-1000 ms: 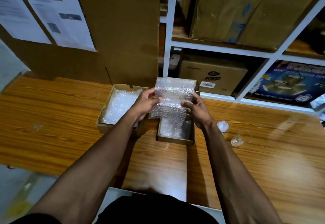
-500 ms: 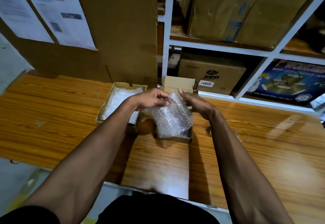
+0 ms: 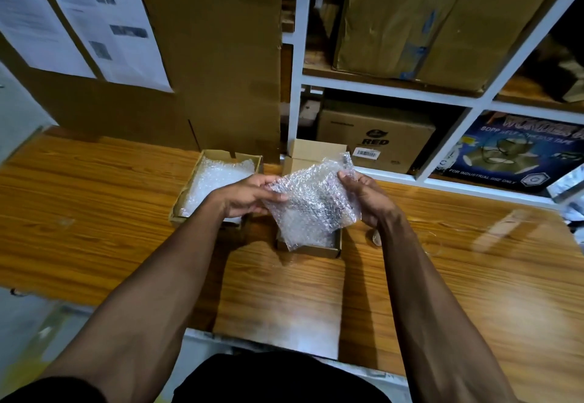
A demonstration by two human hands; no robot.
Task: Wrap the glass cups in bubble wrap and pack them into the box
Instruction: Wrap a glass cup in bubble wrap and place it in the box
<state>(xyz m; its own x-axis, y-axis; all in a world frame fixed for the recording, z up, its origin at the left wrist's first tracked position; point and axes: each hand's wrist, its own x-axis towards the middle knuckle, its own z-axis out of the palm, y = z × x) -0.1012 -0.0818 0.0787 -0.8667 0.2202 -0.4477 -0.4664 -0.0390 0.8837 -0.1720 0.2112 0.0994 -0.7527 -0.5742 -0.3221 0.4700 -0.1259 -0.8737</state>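
A crumpled sheet of bubble wrap (image 3: 311,203) hangs between both hands above a small open cardboard box (image 3: 316,249) on the wooden table. My left hand (image 3: 249,195) pinches the sheet's left edge. My right hand (image 3: 363,195) grips its right edge. The sheet's lower corner dips into the box. Two clear glass cups (image 3: 433,241) stand on the table to the right of my right forearm, one partly hidden behind the wrist. What lies inside the box is hidden by the sheet.
A second open box (image 3: 186,213) filled with bubble wrap sits to the left. Behind the table stand a tall cardboard panel (image 3: 205,55) and white shelves (image 3: 392,89) with cartons. The table's near edge (image 3: 275,339) runs close to my body.
The bubble wrap was held up flat, then pushed down into the small box, and now it is lifted again, crumpled and tilted between both hands.
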